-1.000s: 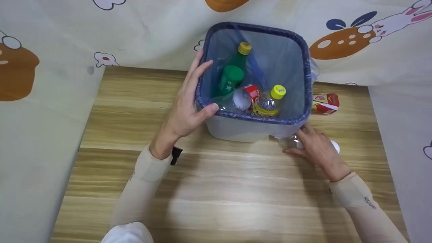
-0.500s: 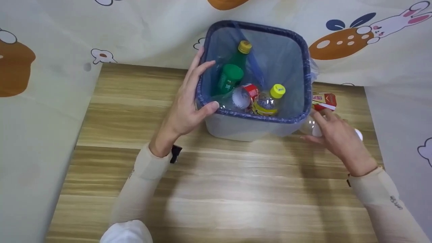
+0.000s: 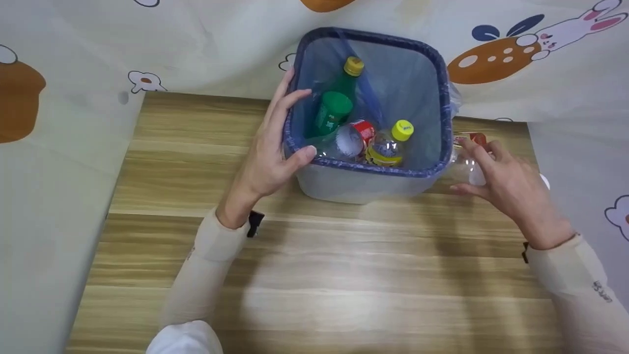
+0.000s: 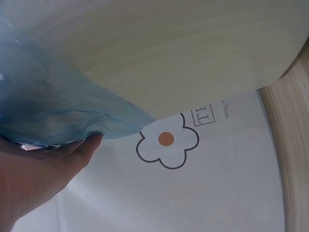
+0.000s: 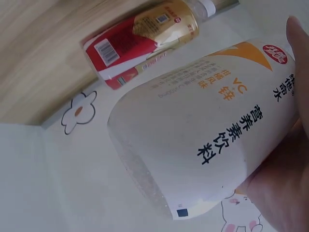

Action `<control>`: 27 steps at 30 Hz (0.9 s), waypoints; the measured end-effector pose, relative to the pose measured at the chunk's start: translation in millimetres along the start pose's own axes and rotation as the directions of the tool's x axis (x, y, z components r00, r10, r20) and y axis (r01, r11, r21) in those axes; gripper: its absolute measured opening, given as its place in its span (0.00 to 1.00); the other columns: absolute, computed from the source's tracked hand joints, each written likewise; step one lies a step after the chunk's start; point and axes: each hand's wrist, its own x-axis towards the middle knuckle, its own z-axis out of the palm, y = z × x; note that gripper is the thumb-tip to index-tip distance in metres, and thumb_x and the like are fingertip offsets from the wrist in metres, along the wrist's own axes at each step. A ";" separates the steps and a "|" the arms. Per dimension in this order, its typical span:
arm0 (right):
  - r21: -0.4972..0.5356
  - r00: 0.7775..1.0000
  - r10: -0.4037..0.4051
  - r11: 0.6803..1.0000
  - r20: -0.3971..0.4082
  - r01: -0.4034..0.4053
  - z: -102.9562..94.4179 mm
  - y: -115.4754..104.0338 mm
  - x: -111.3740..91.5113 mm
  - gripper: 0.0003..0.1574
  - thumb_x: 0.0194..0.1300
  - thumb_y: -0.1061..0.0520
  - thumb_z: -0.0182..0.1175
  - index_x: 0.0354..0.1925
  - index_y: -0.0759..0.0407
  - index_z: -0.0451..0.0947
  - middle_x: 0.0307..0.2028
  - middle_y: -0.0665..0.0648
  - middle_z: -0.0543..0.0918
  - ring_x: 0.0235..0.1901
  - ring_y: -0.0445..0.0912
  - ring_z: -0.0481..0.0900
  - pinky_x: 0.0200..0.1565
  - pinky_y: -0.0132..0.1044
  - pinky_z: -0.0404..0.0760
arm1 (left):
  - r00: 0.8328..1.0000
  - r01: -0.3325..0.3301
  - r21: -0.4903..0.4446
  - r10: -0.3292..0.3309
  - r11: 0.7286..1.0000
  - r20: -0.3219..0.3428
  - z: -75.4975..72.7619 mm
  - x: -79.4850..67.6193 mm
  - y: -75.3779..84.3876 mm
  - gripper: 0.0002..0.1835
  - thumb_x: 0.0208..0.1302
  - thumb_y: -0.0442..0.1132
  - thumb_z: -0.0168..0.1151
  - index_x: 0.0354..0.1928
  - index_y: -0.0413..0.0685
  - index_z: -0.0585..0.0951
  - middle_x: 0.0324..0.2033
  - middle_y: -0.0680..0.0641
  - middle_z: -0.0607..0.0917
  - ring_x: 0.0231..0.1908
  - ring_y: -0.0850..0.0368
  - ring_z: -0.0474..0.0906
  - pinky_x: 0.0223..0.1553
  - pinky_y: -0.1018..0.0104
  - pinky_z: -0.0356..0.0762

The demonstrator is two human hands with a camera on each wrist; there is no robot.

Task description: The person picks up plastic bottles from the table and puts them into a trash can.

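In the head view, my left hand (image 3: 268, 155) grips the left side of a trash bin (image 3: 354, 189). Its index finger and thumb reach over the dark blue rim. In the left wrist view, fingers (image 4: 82, 150) touch the bluish liner bag (image 4: 67, 116) outside the bin wall. To the bin's right, my right hand (image 3: 516, 187) holds a clear plastic drink bottle (image 3: 462, 167) with a white label. The right wrist view shows this drink bottle (image 5: 203, 130) tilted, its far end hidden by the hand. Behind it lies a red and gold bottle (image 5: 145, 41), mostly covered in the head view.
Inside the bin are a green bottle (image 3: 348, 86) with a yellow cap, a green container (image 3: 334, 113), a red-labelled clear bottle (image 3: 350, 140) and a yellow-capped bottle (image 3: 385, 150). Patterned cloth (image 3: 211, 54) hangs behind the wooden table (image 3: 344, 275).
My right hand has moved right and farther back with the drink bottle, away from the bin's front corner. The left hand keeps its place on the bin.
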 end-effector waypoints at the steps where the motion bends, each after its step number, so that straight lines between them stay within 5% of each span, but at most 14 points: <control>1: -0.007 1.000 -0.003 1.000 0.001 0.003 -3.2 0.4 1.4 0.63 0.43 0.43 0.80 0.73 0.49 0.62 0.46 0.71 0.77 0.20 0.59 0.76 0.24 0.59 0.77 | 1.000 -0.001 0.004 0.001 1.000 -0.001 -0.2 -0.1 0.3 0.44 0.65 0.69 0.51 0.70 0.43 0.65 0.77 0.40 0.49 0.77 0.51 0.43 0.74 0.52 0.43; 16: -0.141 0.993 0.121 0.983 0.011 -0.118 -78.3 -11.7 42.7 0.62 0.47 0.50 0.80 0.75 0.51 0.58 0.51 0.78 0.73 0.37 0.74 0.75 0.40 0.70 0.76 | 1.000 0.011 0.015 -0.011 1.000 0.019 -1.2 0.3 1.0 0.46 0.65 0.70 0.50 0.71 0.40 0.62 0.78 0.40 0.47 0.77 0.52 0.42 0.74 0.52 0.43; 27: -0.141 0.995 0.094 0.985 -0.020 -0.096 -92.6 -16.4 51.7 0.65 0.44 0.52 0.82 0.75 0.52 0.58 0.49 0.78 0.73 0.35 0.71 0.74 0.38 0.69 0.76 | 1.000 0.003 -0.001 -0.003 1.000 0.013 0.6 -0.4 0.7 0.46 0.65 0.68 0.50 0.71 0.39 0.60 0.77 0.38 0.47 0.77 0.52 0.41 0.75 0.53 0.41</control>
